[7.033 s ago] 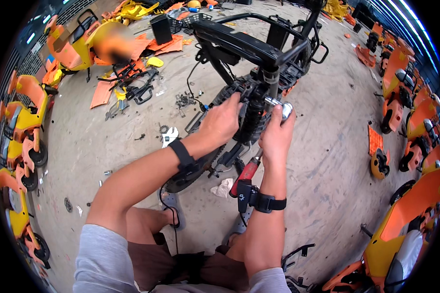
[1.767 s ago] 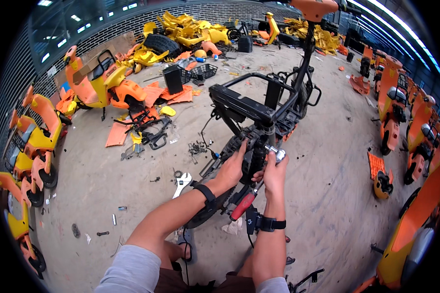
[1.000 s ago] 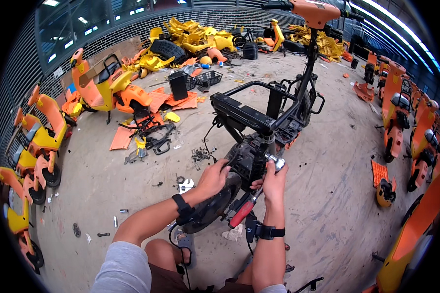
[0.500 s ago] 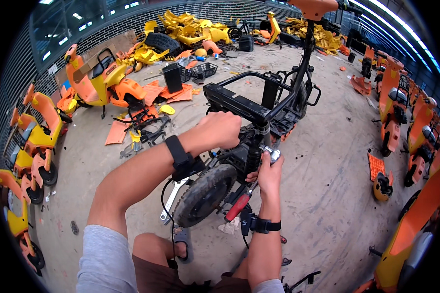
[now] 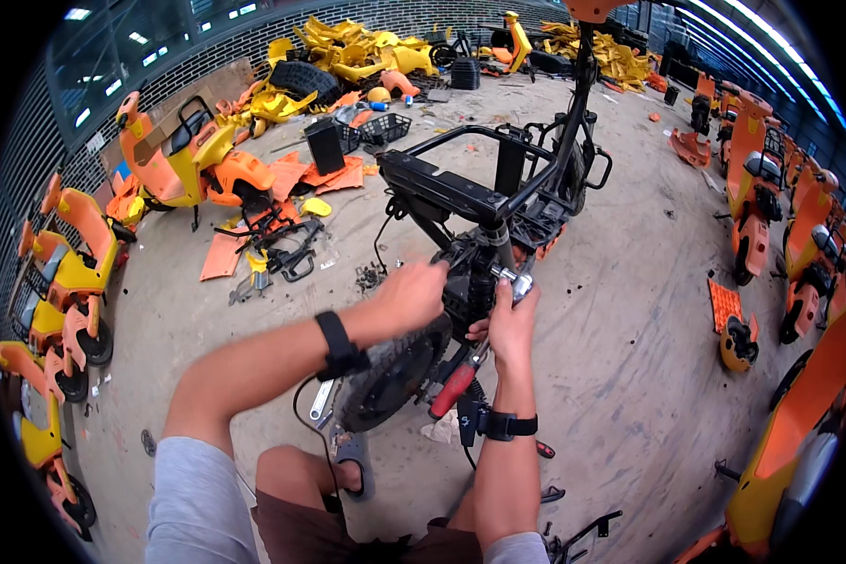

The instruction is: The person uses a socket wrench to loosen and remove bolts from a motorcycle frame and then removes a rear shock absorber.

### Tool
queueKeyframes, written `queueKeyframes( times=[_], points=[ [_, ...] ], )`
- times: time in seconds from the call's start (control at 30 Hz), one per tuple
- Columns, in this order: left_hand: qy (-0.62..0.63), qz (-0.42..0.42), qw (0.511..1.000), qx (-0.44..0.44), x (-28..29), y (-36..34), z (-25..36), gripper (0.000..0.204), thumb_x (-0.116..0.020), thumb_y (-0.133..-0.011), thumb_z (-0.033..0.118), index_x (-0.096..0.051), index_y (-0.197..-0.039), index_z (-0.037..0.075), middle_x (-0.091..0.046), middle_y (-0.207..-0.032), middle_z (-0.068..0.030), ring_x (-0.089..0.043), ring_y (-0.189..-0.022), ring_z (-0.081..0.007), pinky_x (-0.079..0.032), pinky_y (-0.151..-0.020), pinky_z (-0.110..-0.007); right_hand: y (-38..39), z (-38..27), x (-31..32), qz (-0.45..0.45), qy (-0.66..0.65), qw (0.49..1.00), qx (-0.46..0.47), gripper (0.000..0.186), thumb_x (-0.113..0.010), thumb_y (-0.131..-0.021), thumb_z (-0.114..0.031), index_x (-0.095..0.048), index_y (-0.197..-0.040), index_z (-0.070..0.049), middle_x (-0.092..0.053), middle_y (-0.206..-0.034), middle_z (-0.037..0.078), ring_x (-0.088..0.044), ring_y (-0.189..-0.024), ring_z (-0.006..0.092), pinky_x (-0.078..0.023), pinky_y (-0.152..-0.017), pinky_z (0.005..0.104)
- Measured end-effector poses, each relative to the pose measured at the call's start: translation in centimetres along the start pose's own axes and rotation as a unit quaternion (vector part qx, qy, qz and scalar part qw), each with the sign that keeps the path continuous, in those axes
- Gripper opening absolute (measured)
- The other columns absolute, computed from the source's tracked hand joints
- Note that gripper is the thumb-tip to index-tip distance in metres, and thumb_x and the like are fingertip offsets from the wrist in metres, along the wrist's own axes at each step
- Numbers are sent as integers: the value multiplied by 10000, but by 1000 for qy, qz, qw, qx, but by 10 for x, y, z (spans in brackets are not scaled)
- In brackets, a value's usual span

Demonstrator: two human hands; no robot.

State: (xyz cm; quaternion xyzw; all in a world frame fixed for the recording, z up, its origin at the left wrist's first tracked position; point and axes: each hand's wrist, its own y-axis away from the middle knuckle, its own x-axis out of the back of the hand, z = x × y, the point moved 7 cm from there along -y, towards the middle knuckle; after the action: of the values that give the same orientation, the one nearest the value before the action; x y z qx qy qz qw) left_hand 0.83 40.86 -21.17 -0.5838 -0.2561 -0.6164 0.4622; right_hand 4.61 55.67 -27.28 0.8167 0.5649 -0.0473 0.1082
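A stripped black scooter frame [image 5: 484, 199] stands before me, its knobbed rear wheel [image 5: 390, 381] nearest my legs. My right hand [image 5: 511, 324] is closed around a ratchet wrench; its silver head [image 5: 522, 285] sits at the frame's upright tube under the seat rails, with my thumb against it. The red handle [image 5: 454, 389] of the ratchet points down toward the wheel's right side. My left hand [image 5: 406, 299] is closed beside the black shock absorber [image 5: 479, 291], above the wheel. Its fingertips are hidden, and I cannot make out what they hold.
A large silver wrench [image 5: 321, 399] lies on the floor left of the wheel. Orange and yellow scooters [image 5: 85, 244] line the left side, more [image 5: 747, 188] the right. Yellow body panels [image 5: 376, 52] are heaped at the back. Loose black parts [image 5: 291, 254] lie left of the frame.
My left hand has come down from beside the seat rails to above the wheel, showing more of the shock absorber area. My right hand keeps its grip on the ratchet wrench.
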Motion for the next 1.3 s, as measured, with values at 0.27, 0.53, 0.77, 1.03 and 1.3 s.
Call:
queueKeyframes(
  times=[0.27,0.53,0.77,1.03,1.3],
  points=[
    [87,201,976,0,-36,29,-11,281,-529,-904,108,-516,-1173,30,-637,-851,-187,-634,-707,-383,-503,-588,-476,-1,-1,-2,26,24,999,31,457,-475,-989,-295,-266,-1335,-83,-534,-694,88,-506,-406,144,-430,-351,290],
    [312,184,932,13,-59,27,-20,285,-520,-948,185,-533,-1192,37,-639,-871,-179,-640,-740,-382,-506,-634,-430,7,3,-10,17,-142,988,-56,231,-494,-989,-333,-397,-1063,-138,-393,-647,-3,-383,-427,98,-316,-365,253],
    [409,104,901,103,-102,22,-34,453,-350,-1021,400,-550,-1011,-6,-607,-786,-197,-601,-750,-376,-464,-695,-421,4,13,-6,1,-235,966,-106,259,-543,-969,-390,-496,-1048,-148,-424,-664,-18,-334,-446,53,-254,-382,197],
    [473,170,864,38,-130,-8,-45,357,-408,-1019,307,-550,-1055,-19,-601,-923,-161,-590,-830,-300,-458,-773,-393,6,16,-7,5,-206,972,-116,258,-535,-975,-381,-492,-1039,-135,-428,-661,-11,-337,-437,53,-263,-369,195],
    [639,132,743,149,-160,-15,-51,351,-431,-1006,418,-458,-1105,81,-470,-773,-18,-450,-619,-119,-378,-554,-270,9,1,-8,19,-97,994,-55,213,-504,-991,-346,-440,-1062,-155,-429,-676,-3,-373,-433,81,-316,-372,237]
  ],
)
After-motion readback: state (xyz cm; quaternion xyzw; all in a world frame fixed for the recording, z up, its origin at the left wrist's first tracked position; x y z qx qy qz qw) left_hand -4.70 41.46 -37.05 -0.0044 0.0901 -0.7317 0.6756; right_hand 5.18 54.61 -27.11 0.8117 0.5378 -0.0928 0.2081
